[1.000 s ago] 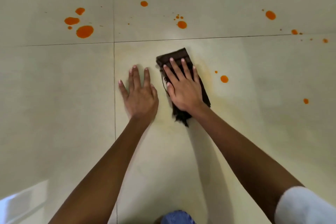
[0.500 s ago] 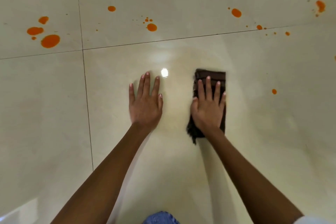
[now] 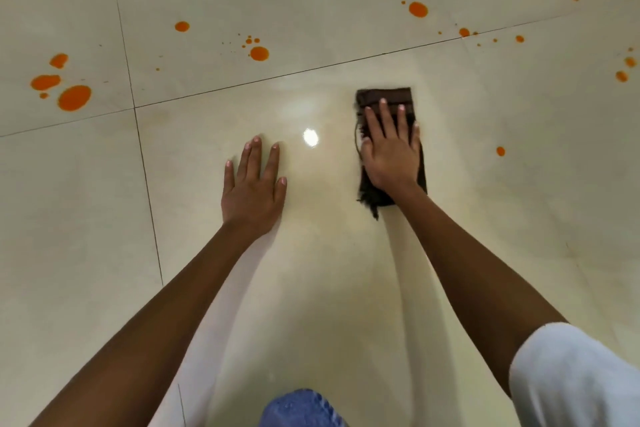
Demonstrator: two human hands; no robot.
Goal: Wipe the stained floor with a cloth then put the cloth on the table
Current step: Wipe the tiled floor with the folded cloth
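The right hand [image 3: 391,152] lies flat on the dark brown folded cloth [image 3: 384,96], fingers straight and slightly spread, pressing it to the cream tiled floor [image 3: 86,218]. The left hand [image 3: 254,184], left of the cloth and apart from it, is also flat on the tile with its fingers straight. A glare spot [image 3: 310,138] sits between that hand and the cloth. One small orange spot [image 3: 500,151] lies right of the cloth. Larger orange stains [image 3: 74,98] are scattered beyond the cloth, past the grout line [image 3: 277,76]. A white sleeve [image 3: 571,378] and a denim knee [image 3: 301,409] show nearer the person than the cloth.
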